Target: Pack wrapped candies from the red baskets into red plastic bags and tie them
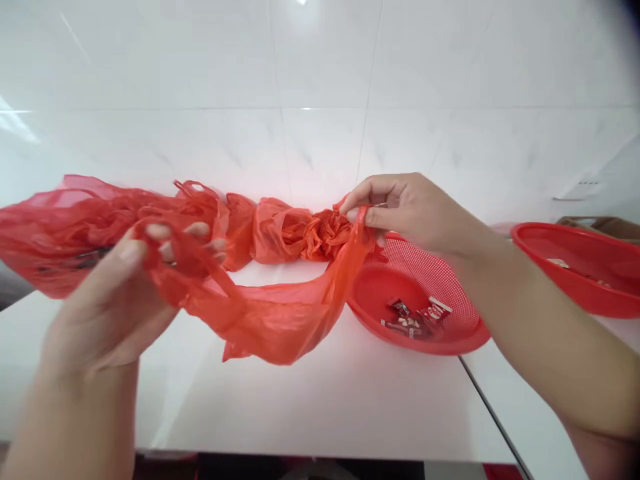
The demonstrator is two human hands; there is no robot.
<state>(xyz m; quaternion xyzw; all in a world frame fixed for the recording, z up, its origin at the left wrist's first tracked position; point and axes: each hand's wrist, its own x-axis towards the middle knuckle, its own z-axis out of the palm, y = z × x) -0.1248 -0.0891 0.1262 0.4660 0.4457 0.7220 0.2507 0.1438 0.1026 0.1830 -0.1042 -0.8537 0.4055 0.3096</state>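
Note:
A thin red plastic bag point(285, 327) hangs in a sagging curve between my two hands, above the white table. My left hand point(120, 293) grips one end by its handle loops, fingers curled through them. My right hand point(395, 210) pinches the other end between thumb and fingers, a little higher up. Behind the bag lies a row of bunched red plastic bags point(280, 230) along the wall. Below my right hand stands a red plastic colander point(400, 283) with several small wrapped sweets point(420, 317) in it.
At the far left a larger red bag point(50, 227) bulges with dark items showing through. Another red basket point(580, 267) stands at the right, with a cardboard box point(600, 227) behind it. A white tiled wall point(320, 147) backs the white table point(320, 413).

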